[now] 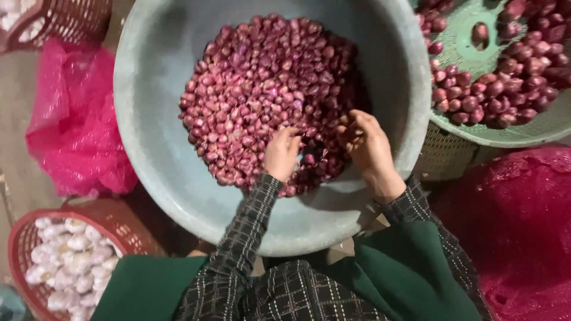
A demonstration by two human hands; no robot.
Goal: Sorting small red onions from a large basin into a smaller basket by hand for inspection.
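A big grey-green basin (154, 77) holds a heap of small red shallots (262, 83). My left hand (281, 153) rests palm down on the near edge of the heap, fingers curled into the shallots. To its right, my right hand (370, 145) lies at the heap's near right edge with fingers bent among the shallots. Whether either hand grips a shallot is hidden by the fingers. Both sleeves are dark checked fabric.
A green perforated basket (470, 47) with larger shallots sits at the upper right. Pink mesh sacks lie at the left (74, 125) and lower right (523, 226). A red basket (24, 238) of white garlic stands at the lower left; another red basket (65, 21) is top left.
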